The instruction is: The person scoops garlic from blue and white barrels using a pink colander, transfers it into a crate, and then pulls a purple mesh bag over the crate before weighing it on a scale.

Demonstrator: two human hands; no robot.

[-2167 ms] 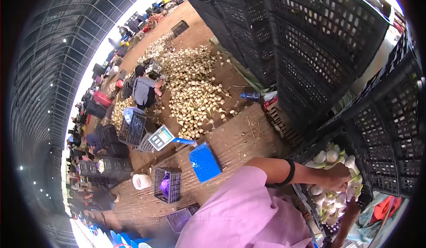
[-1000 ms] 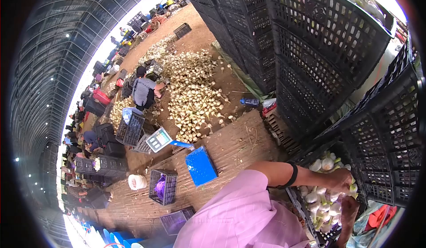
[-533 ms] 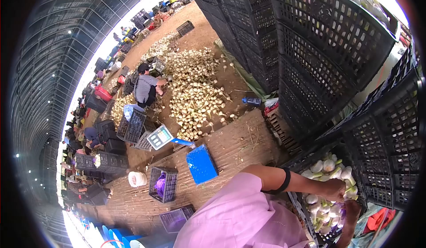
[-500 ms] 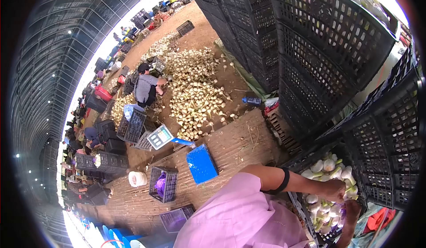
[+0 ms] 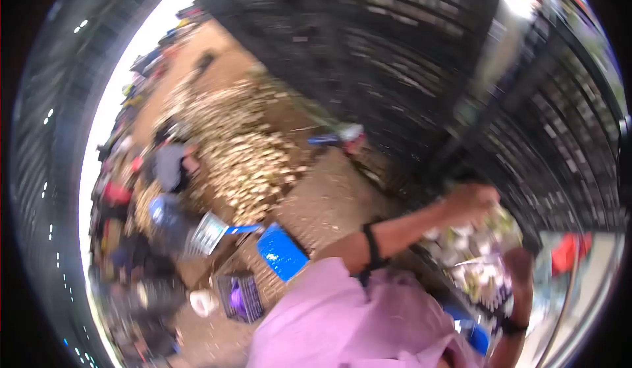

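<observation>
A black plastic crate filled with white garlic bulbs is in front of me, at the lower right. My left hand is over the crate's far side, back upward, and motion blur hides its fingers. At the crate's right side is my right hand, also smeared; its fingers cannot be made out. Whether either hand touches the rim or the bulbs does not show.
Stacked black crates rise close ahead and to the right. Left of me are a blue scale platform with its display and a crate with purple netting. Beyond lie a garlic heap and a crouching person.
My view has swung and blurred. The hands, close together over the garlic before, are now apart: the left toward the crate's far side, the right at its right side.
</observation>
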